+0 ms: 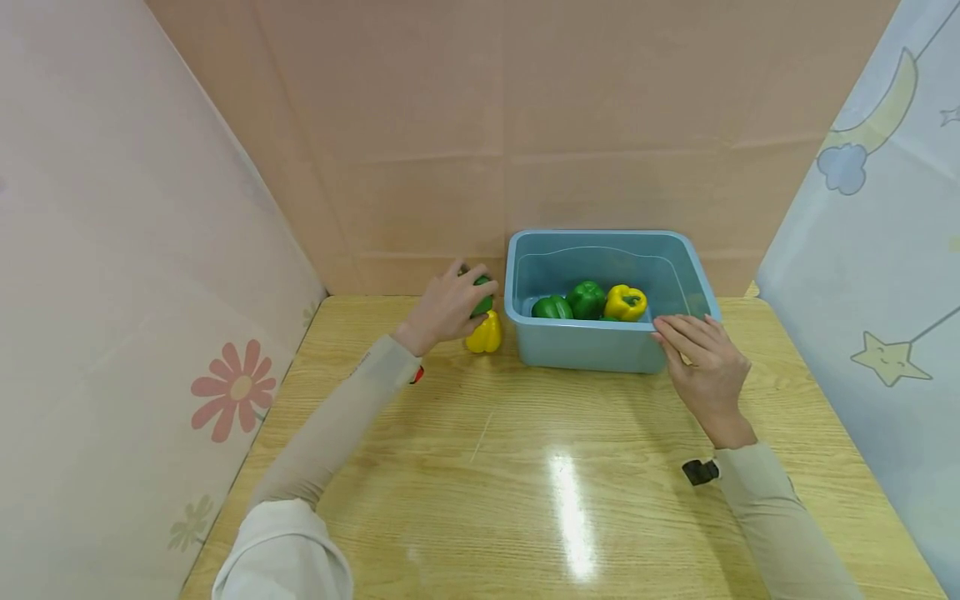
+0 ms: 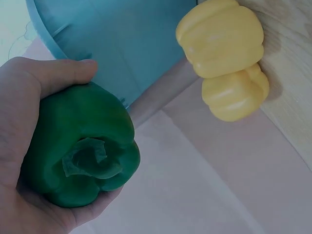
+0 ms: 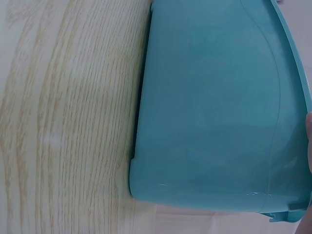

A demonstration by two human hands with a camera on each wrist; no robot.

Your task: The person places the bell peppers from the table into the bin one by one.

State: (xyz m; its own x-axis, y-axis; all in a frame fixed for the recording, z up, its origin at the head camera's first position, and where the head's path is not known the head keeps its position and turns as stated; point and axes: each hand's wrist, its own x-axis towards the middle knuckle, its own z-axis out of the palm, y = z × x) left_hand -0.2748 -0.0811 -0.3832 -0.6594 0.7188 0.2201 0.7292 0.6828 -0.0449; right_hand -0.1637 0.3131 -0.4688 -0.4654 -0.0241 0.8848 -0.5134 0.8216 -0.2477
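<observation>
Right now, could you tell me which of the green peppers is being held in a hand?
The green pepper outside the blue tub, gripped by the left hand; the other two lie inside the tub.

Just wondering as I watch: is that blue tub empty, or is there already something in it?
Not empty. The blue tub holds two green peppers and a yellow pepper on its floor, with plenty of room left.

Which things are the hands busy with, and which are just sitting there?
Busy with: green pepper gripped in the left hand; blue tub touched at its rim by the right hand.

Just sitting: yellow pepper on the table; three peppers inside the tub.
</observation>
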